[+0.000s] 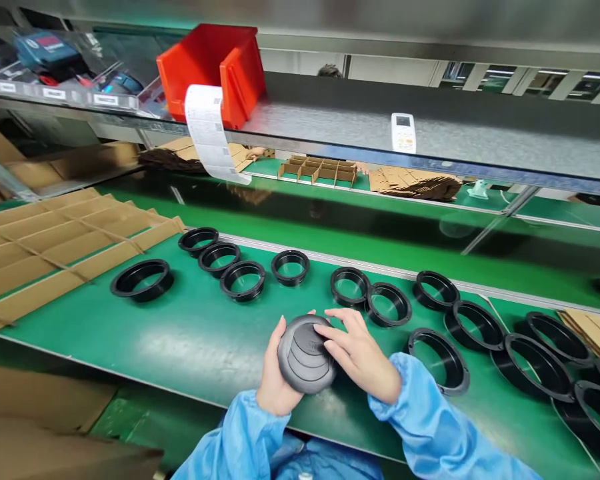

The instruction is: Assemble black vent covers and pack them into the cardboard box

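A round dark grey vent (307, 357) with a smooth rim and stepped, curved slats is held over the front of the green table. My left hand (277, 373) grips it from the left, thumb along the rim and the other fingers mostly hidden beneath. On its upper right face rest the outstretched fingertips of my right hand (357, 350), the fingers spread apart. Beyond my hands, several black flanged rings lie on the table, among them a ring (243, 280) to the left, a ring (389, 305) close behind my right hand and a ring (439, 360) near my right sleeve.
Cardboard dividers (70, 243) cover the table's left end. More rings (533, 367) crowd the right, near flat cardboard (593, 333). A shelf above bears a red bin (245, 80), a paper label strip (210, 133) and a white remote (403, 133). The green tabletop (180, 340) ends just before me.
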A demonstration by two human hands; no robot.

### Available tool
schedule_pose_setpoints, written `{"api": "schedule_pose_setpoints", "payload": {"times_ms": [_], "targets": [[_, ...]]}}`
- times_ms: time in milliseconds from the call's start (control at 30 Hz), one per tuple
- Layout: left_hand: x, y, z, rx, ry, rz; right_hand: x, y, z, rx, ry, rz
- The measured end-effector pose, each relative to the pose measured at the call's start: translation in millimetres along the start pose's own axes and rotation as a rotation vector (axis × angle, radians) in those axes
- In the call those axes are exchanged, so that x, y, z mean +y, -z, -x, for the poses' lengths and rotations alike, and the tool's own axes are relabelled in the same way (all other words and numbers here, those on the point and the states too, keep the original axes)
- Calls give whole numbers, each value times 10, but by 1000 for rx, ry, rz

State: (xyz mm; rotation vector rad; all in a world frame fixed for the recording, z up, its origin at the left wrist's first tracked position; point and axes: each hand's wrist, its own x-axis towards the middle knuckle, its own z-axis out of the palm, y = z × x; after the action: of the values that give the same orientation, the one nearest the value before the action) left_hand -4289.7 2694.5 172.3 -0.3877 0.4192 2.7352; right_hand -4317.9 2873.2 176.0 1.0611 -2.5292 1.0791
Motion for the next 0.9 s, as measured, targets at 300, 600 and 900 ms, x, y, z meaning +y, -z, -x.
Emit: {"api": "schedule_pose_setpoints", "payload": {"times_ms": [300, 600, 900], "targets": [[95, 188, -12, 66, 17, 29, 110, -332, -101, -65, -115, -277], [157, 67, -120, 159, -63, 8, 148, -521, 101, 32, 117, -55], [-184, -214, -278, 141, 69, -346, 190, -361, 156, 33, -1, -26]]}}
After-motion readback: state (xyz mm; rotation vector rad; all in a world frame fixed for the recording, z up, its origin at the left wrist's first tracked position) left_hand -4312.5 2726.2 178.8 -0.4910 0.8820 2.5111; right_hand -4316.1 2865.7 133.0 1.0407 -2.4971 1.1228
